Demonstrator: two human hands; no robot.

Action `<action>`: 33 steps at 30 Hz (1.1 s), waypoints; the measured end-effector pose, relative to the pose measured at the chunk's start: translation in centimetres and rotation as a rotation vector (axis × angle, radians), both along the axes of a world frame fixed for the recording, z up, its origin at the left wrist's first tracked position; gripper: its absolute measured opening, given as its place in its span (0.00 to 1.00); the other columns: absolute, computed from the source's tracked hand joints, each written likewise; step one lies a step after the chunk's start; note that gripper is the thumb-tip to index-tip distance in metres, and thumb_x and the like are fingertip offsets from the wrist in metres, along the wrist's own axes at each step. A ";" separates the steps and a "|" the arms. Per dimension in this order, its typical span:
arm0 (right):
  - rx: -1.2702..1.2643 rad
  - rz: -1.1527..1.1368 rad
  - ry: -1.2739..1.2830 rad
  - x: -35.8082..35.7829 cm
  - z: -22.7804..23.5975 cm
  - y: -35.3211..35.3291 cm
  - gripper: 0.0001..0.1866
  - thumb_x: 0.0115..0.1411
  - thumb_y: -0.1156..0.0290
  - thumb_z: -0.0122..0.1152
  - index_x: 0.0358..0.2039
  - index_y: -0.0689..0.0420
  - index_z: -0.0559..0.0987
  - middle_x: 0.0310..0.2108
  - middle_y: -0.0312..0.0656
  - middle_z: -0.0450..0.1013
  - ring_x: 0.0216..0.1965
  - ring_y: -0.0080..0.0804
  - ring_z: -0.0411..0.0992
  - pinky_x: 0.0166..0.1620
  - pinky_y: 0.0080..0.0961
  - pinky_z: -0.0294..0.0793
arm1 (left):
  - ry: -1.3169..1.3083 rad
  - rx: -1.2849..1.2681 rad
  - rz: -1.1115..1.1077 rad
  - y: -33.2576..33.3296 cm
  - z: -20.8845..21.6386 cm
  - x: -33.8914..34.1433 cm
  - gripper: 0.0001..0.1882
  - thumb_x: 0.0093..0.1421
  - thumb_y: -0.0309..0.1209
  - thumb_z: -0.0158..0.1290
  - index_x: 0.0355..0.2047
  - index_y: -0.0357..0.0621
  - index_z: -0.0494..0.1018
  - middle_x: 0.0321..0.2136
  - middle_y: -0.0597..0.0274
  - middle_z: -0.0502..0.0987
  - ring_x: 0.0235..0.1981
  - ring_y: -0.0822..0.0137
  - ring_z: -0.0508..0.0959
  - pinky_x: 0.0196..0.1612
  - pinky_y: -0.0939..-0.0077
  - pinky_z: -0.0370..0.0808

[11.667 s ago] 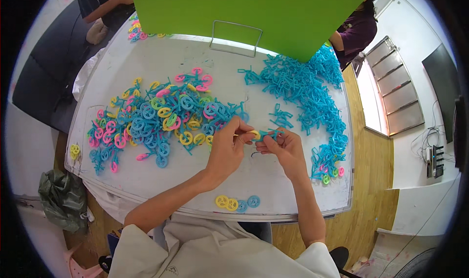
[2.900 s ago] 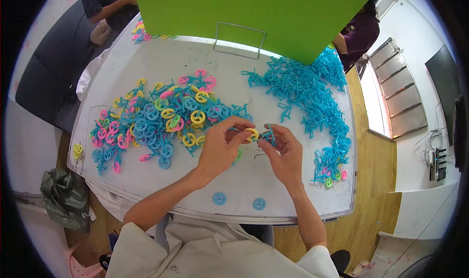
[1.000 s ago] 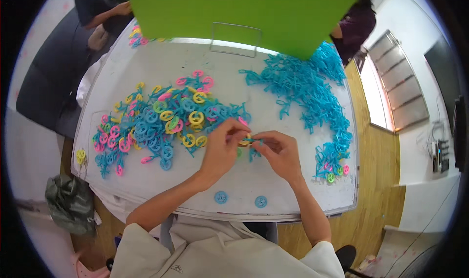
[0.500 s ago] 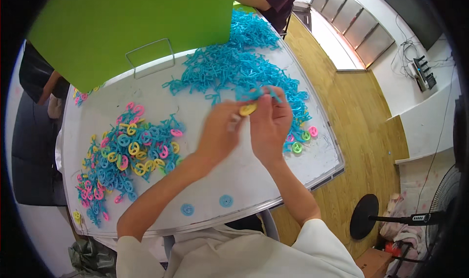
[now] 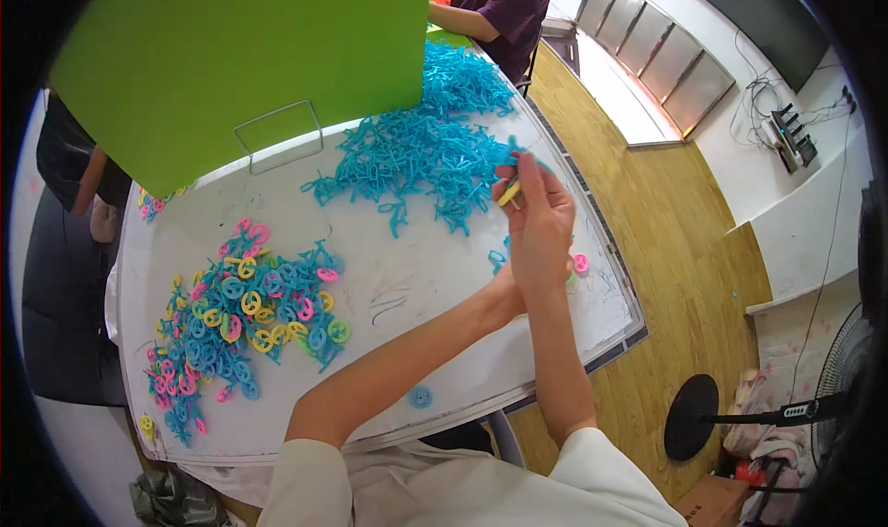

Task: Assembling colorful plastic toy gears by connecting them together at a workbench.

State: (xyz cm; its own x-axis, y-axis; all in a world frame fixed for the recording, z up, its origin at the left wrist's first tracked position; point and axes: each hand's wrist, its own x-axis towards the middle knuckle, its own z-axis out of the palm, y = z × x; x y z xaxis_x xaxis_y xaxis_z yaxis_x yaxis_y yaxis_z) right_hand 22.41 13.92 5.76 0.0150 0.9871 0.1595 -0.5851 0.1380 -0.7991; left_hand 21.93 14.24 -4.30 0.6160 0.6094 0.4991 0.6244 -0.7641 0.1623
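Observation:
My right hand [image 5: 541, 217] is raised over the right side of the table, its fingers closed on a blue plastic piece [image 5: 514, 145] with a yellow wheel [image 5: 509, 192] at its lower end. My left hand [image 5: 505, 291] reaches beneath the right forearm, which hides its fingers. Beside it lie a pink wheel [image 5: 580, 263] and a partly covered green wheel. Behind my hands spreads a heap of loose blue plastic pieces [image 5: 407, 157]. At the left is a pile of blue pieces with coloured wheels [image 5: 250, 305] in pink, yellow, blue and green.
A large green board [image 5: 240, 64] with a wire handle [image 5: 277, 138] stands across the back of the white table [image 5: 370, 249]. One blue disc [image 5: 419, 396] lies near the front edge. Co-workers sit at the far side [image 5: 495, 18] and left [image 5: 92, 180]. A fan [image 5: 832, 397] stands right.
My right hand has drawn slightly right with the blue piece and yellow wheel. My left hand has let go of them and crossed right, under the right forearm. The left forearm now covers one blue disc.

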 end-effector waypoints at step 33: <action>0.075 -0.131 0.178 3.7 -0.5 2.2 0.09 0.65 0.63 0.55 0.38 0.54 0.77 0.29 0.31 0.72 0.28 0.19 0.67 0.36 0.22 0.70 | 0.250 0.026 0.228 -0.5 1.1 -2.0 0.05 0.50 0.31 0.55 0.26 0.48 0.79 0.31 0.64 0.72 0.40 0.65 0.69 0.40 0.71 0.64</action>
